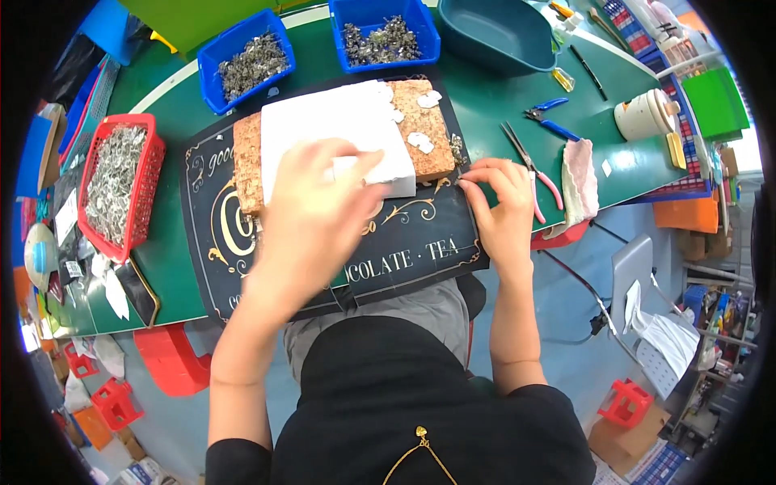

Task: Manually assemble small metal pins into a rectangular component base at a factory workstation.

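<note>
My left hand (315, 210), smeared by motion, is over a white slab (331, 117); what its fingers hold, if anything, does not show. The slab lies on a brown, cork-like block (428, 121), with small white lumps (420, 143) on the block's right part. My right hand (505, 206) is at the right edge of a dark printed mat (404, 279), thumb and forefinger pinched together. Anything between them is too small to make out. Close beyond those fingertips is a little cluster of small metal pieces (456, 149).
Two blue bins (212, 89) (349, 66) and a red basket (149, 174) hold small metal parts. Behind stands a teal tub (501, 40). Pink-handled pliers (536, 174), blue-handled cutters (554, 125), a cloth (579, 182) and a white canister (643, 117) are on the right.
</note>
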Available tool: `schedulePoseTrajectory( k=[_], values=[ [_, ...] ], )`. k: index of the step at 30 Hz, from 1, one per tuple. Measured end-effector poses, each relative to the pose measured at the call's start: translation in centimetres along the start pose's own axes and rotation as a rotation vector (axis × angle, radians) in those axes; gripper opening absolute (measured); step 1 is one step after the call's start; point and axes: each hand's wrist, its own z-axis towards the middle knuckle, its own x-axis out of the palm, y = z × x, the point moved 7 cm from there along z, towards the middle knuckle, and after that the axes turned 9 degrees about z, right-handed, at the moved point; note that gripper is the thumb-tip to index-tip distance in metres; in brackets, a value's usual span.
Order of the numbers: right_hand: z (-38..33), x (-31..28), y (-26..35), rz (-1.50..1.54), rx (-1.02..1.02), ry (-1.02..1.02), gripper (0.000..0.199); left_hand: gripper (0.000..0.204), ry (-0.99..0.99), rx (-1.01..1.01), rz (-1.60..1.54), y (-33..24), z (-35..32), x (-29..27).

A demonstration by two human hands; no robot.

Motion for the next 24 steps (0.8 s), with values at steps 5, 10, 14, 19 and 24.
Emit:
schedulePoseTrajectory(
  k=[5, 10, 14, 19, 24],
  values=[
    [-1.8, -0.7, -1.5, 0.621, 0.497, -0.029, 0.008, 0.033, -0.003, 0.107, 0.061, -2.0, 2.6, 3.7],
    [-1.2, -0.4, -0.7, 0.865, 0.381, -0.072, 0.015, 0.026, 0.050, 0.171, 0.126, -3.2, 2.1, 4.6],
    [-1.3, -0.2, -0.4, 0.911, 0.333, -0.110, 0.016, 0.025, 0.007, 0.189, 0.084, -3.3, 0.8, 4.0],
    [-1.9, 2.7, 0.8, 1.179, 0.528, 0.118, 0.017, 0.011, -0.121, -0.246, -0.381, -0.6, -1.6, 1.0],
    [-2.2, 4.9, 2.4, 1.539, 0.645, 0.197, 0.018, 0.019, -0.027, -0.658, -1.047, 0.7, -5.0, 3.0]
  ],
)
